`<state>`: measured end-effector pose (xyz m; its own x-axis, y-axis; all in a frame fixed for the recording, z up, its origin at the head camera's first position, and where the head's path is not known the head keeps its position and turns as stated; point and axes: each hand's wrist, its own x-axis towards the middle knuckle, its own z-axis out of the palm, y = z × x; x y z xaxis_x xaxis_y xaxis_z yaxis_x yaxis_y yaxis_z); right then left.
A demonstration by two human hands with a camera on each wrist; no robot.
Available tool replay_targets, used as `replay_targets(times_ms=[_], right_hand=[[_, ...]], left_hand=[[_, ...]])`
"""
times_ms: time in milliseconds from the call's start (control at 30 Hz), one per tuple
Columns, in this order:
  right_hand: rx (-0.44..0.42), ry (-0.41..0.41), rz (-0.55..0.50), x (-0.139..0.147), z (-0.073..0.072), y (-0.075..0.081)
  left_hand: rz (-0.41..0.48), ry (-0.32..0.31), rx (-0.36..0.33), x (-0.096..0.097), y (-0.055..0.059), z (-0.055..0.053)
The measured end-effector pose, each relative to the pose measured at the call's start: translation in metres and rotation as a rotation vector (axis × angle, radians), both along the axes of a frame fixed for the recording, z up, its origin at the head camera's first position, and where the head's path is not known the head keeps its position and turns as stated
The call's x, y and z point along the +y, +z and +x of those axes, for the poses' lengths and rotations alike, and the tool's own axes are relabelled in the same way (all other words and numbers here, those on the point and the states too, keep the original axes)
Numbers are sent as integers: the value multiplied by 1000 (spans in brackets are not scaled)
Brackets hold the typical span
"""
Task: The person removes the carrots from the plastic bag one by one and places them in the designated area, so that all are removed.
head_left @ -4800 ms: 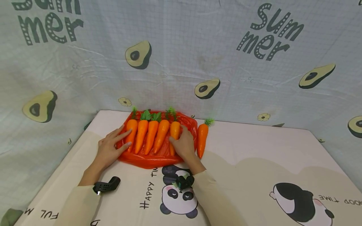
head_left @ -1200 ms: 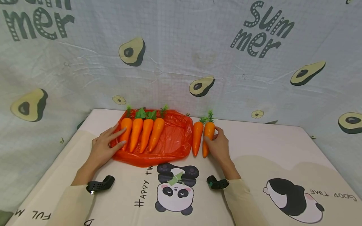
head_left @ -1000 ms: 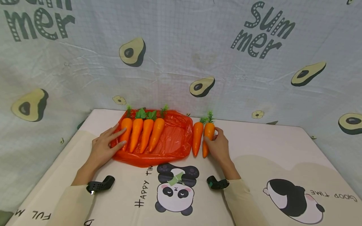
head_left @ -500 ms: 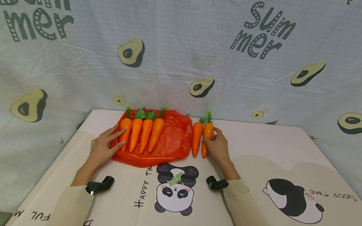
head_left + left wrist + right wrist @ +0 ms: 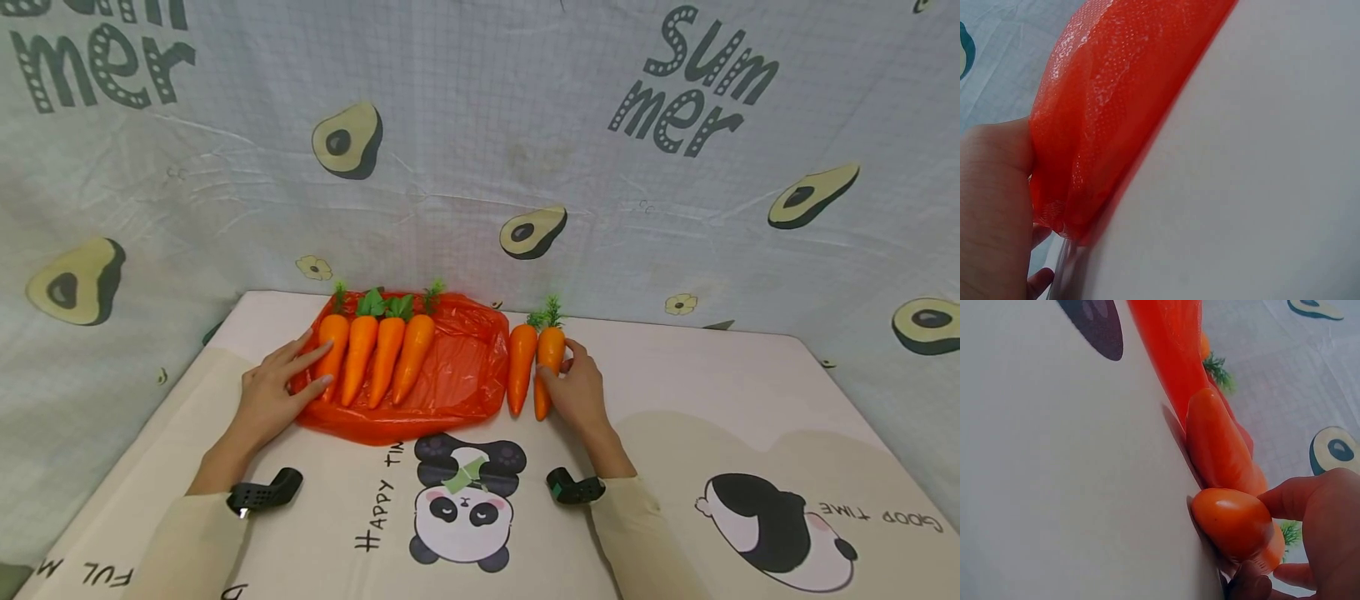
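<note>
Orange toy carrots with green tops lie side by side in a red plastic-covered tray [image 5: 468, 367], among them the carrot at its left end [image 5: 332, 354]. My left hand [image 5: 272, 396] rests on the tray's left edge, fingers spread and fairly straight; in the left wrist view it touches the red plastic [image 5: 1097, 112]. Right of the tray, a carrot [image 5: 521, 371] lies on the table. Next to that one, my right hand [image 5: 581, 387] holds another carrot [image 5: 551, 350] between thumb and fingers, low at the table. In the right wrist view this carrot [image 5: 1233, 522] points at the camera.
A pale table cover [image 5: 712, 392] with panda prints lies beneath everything. A hanging cloth [image 5: 450, 167] with avocado prints rises behind the table's back edge. Black wrist devices [image 5: 266, 492] are strapped to both wrists.
Since the earliest frame, my right hand has carried a carrot from the tray to the table, right of the carrot lying there. Over the last second, both hands have stayed almost still.
</note>
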<state>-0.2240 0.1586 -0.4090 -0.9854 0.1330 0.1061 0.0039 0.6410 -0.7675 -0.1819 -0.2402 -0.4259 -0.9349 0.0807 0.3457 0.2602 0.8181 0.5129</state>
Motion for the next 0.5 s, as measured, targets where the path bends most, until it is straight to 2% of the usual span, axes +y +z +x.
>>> replay_targets(times_ms=[500], right_hand=[[30, 5, 13, 0, 0, -2]], left_hand=[[-4, -8, 30, -1, -4, -3]])
